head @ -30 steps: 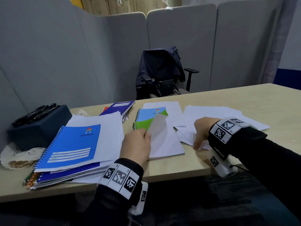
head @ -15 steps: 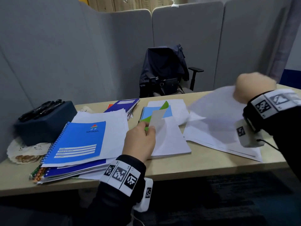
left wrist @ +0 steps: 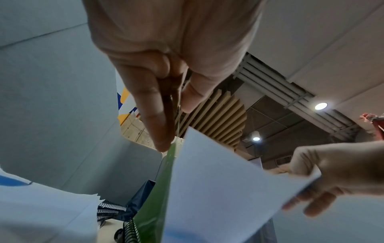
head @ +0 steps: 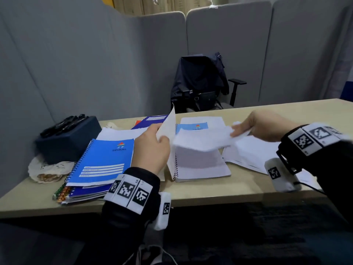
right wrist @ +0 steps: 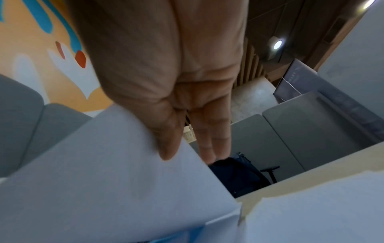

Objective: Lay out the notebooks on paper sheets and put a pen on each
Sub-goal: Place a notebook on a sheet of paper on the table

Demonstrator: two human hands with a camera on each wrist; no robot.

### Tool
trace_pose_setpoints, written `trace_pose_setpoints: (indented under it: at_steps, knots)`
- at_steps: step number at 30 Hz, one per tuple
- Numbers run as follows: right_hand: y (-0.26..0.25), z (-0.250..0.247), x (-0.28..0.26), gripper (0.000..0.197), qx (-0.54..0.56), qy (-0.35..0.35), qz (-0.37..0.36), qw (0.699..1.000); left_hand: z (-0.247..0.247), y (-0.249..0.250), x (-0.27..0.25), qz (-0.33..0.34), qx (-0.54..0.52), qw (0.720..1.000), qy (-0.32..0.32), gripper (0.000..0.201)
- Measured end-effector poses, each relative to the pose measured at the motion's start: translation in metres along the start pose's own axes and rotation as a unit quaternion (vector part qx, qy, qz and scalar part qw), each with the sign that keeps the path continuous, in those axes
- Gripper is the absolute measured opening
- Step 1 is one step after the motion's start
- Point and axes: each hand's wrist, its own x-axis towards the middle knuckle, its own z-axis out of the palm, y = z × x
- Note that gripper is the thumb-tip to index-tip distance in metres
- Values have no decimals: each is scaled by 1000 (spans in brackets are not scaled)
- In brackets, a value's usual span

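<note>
At the far left of my head view a dark blue box (head: 68, 139) sits on the table (head: 210, 194), with black pens (head: 64, 124) lying on its lid. Under the box's near edge I see a white doily-like mat (head: 41, 170). Just right of it lies a stack of spiral notebooks; the top blue notebook (head: 104, 161) reads "SPIRAL" and rests on a white sheet (head: 118, 133). A purple notebook (head: 150, 120) shows behind it, toward the upper middle.

In the centre my left hand (head: 151, 150) pinches the lifted cover (head: 169, 127) of the green spiral notebook (head: 198, 165) between thumb and fingers, holding it nearly upright. The left wrist view shows the cover's green face edge-on, gripped the same way (left wrist: 166, 92). The notebook's white pages lie exposed and flat on the table, spiral at their left. Behind it, a light blue notebook (head: 193, 127) lies on another white sheet.

To the right, my right hand (head: 263, 127) pinches a loose paper sheet (head: 202, 139) by its right edge, thumb on one face and fingers on the other, as the right wrist view shows (right wrist: 170, 125). The sheet hangs in the air above the open notebook; it is blurred. Under that hand, more loose white sheets (head: 252, 152) are spread on the table at the right. Beyond the table stands an office chair (head: 202, 87) draped with a dark jacket.
</note>
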Motion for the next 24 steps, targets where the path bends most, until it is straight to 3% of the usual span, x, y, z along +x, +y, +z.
trace_pose_setpoints:
  at_steps: [2, 6, 9, 12, 14, 18, 21, 24]
  knots:
    - [4, 8, -2, 50, -60, -82, 31, 994, 1, -2, -1, -7, -5, 1000, -12, 38]
    - [1, 9, -12, 82, -183, -255, 107, 943, 7, -7, -3, -22, 4, 997, -70, 32]
    - [-12, 4, -14, 80, -172, -250, 110, 946, 12, -14, -5, -57, 38, 985, -156, 21]
    - [-38, 19, -10, 66, -169, -223, 47, 959, 17, -18, -9, -81, 48, 970, -225, 23]
    - [-59, 39, -6, 62, -192, -253, 5, 948, 20, -20, -8, -89, 53, 962, -253, 20]
    - [-81, 65, 6, 63, -237, -305, -35, 922, 23, -21, -7, -119, 44, 958, -256, 18]
    - [-83, 65, 13, 67, -244, -294, -45, 923, 23, -22, -5, -130, 18, 959, -252, 30]
    - [-81, 66, 17, 69, -244, -285, -60, 925, 22, -25, -3, -137, 28, 957, -253, 20]
